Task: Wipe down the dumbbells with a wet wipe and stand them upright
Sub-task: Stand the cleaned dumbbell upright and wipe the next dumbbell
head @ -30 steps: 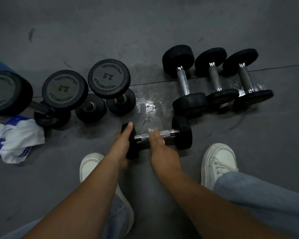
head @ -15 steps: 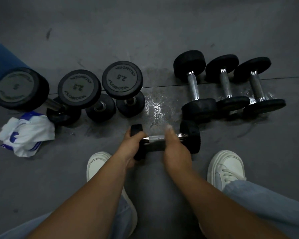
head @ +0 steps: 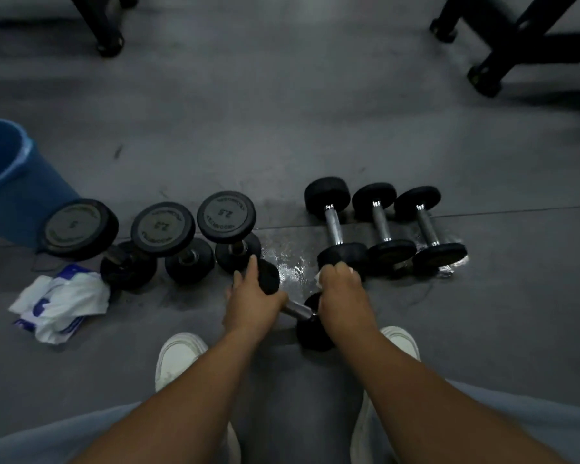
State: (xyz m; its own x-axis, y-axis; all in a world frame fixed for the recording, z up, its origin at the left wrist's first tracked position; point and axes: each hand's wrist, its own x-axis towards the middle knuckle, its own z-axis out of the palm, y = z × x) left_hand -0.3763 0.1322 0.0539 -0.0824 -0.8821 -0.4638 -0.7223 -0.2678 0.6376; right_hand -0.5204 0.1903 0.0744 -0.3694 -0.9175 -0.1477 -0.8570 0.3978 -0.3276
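Note:
A small black dumbbell [head: 297, 309] with a chrome handle lies slanted on the dark floor between my feet. My left hand [head: 248, 304] grips its upper-left head. My right hand [head: 344, 293] is curled around a white wet wipe [head: 319, 277] above the lower-right head. Three dumbbells stand upright at the left: a larger one [head: 81, 229] and two marked 2.5, one [head: 163, 229] in the middle and one [head: 226, 217] nearest my left hand. Another three lie flat at the right, the first [head: 334, 226], the second [head: 380, 226] and the third [head: 427, 227].
A blue bucket [head: 10, 179] stands at the far left. A white and blue wipe packet [head: 59, 301] lies on the floor beside the upright dumbbells. A wet patch [head: 290, 262] shines on the floor. Black equipment legs [head: 489, 65] stand at the back. My white shoes [head: 178, 356] flank the dumbbell.
The dumbbell has swung from level to slanted, its left head lifted away from me. My right hand left the handle and moved right with the wipe. The view has tilted up.

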